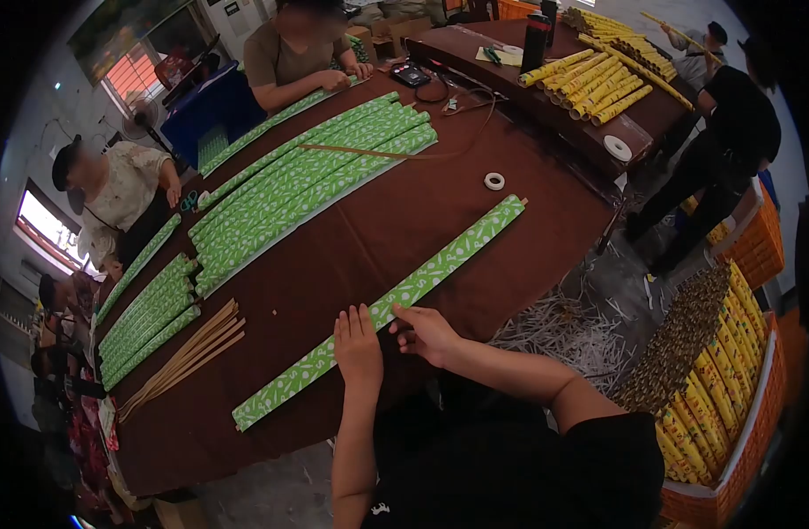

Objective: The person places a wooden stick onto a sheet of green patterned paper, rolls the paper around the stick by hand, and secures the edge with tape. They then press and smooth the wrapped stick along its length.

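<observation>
Probably light and stiff but easily dented, the green roll (422, 278) runs from eight to two o'clock, best held near both ends; the left hand (359, 342) lies flat on it, fingers together, the right hand (426, 335) curling loosely.

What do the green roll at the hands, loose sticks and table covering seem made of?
Green roll: smooth printed paper or thin film, by its patterned skin. Loose sticks: probably bare wood or bamboo, by their tan colour and slim shape. Table covering: perhaps matte cloth, by its dull, faintly creased surface.
</observation>
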A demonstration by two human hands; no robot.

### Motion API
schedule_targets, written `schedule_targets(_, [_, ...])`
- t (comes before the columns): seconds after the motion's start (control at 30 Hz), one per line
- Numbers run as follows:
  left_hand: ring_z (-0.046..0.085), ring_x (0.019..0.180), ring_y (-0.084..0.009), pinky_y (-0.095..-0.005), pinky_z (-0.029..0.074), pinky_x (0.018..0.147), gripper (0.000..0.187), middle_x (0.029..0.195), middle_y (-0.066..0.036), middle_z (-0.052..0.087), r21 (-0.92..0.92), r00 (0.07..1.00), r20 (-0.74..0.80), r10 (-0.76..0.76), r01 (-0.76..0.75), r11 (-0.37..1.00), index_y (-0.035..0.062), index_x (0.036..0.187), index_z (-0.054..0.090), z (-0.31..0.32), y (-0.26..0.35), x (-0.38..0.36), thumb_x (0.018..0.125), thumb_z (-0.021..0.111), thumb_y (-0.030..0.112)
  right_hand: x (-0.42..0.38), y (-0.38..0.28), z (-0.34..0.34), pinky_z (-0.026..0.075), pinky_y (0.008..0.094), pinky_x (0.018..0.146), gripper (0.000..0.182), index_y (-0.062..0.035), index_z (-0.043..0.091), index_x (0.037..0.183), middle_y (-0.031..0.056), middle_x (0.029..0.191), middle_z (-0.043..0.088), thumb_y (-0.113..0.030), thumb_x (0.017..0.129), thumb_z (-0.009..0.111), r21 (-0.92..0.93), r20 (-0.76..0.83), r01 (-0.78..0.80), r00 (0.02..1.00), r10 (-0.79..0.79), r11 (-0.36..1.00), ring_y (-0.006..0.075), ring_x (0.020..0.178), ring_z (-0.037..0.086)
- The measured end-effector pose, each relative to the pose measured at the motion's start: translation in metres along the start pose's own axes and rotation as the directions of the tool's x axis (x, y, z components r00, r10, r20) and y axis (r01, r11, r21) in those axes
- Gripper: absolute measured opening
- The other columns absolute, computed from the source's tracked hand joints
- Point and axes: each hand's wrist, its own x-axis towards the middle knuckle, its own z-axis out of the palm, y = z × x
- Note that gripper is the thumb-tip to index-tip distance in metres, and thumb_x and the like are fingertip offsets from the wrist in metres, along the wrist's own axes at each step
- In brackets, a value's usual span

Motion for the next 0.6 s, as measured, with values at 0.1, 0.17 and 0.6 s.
schedule_targets(0.1, [0.055, 0.117, -0.0375, -0.0445, 0.041, 0.104, 0.043, 0.122, -0.022, 0.059, -0.044, 1.0, -0.021, -0.009, 0.008, 0.999, -0.003, 0.124, 0.054, 0.0009, 0.0003, 0.0002, 0.081, 0.053, -0.001, -0.0007, -0.001, 0.0009, 0.047, 0.0301, 0.06, 0.024, -0.0089, 0.059, 0.09, 0.0014, 0.076, 0.059, -0.032, 0.097, 0.056, -0.003, -0.005, -0.002, 1.0, 0.002, 1.0, 0.0119, 0.059, 0.052])
schedule_targets(0.17, [0.056, 0.118, -0.0362, -0.0435, 0.041, 0.105, 0.042, 0.123, -0.021, 0.059, -0.016, 1.0, -0.011, -0.005, 0.004, 1.0, -0.0027, 0.124, 0.054, 0.0031, -0.0007, -0.0008, 0.083, 0.053, 0.002, -0.0005, -0.0012, 0.0009, 0.047, 0.0302, 0.06, 0.024, -0.0089, 0.059, 0.09, 0.0014, 0.076, 0.059, -0.031, 0.097, 0.056, -0.01, -0.013, -0.005, 1.0, 0.005, 1.0, 0.0119, 0.059, 0.052])
schedule_targets(0.6, [0.057, 0.116, -0.0324, -0.0411, 0.042, 0.104, 0.04, 0.123, -0.018, 0.06, 0.094, 0.999, -0.034, -0.015, 0.018, 0.995, -0.0001, 0.124, 0.055, 0.0086, -0.0024, -0.0026, 0.086, 0.053, 0.01, 0.0034, 0.0005, -0.004, 0.047, 0.0307, 0.06, 0.023, -0.0097, 0.056, 0.093, 0.0023, 0.081, 0.059, -0.033, 0.095, 0.06, -0.022, 0.0, 0.001, 1.0, -0.001, 1.0, 0.0132, 0.063, 0.053])
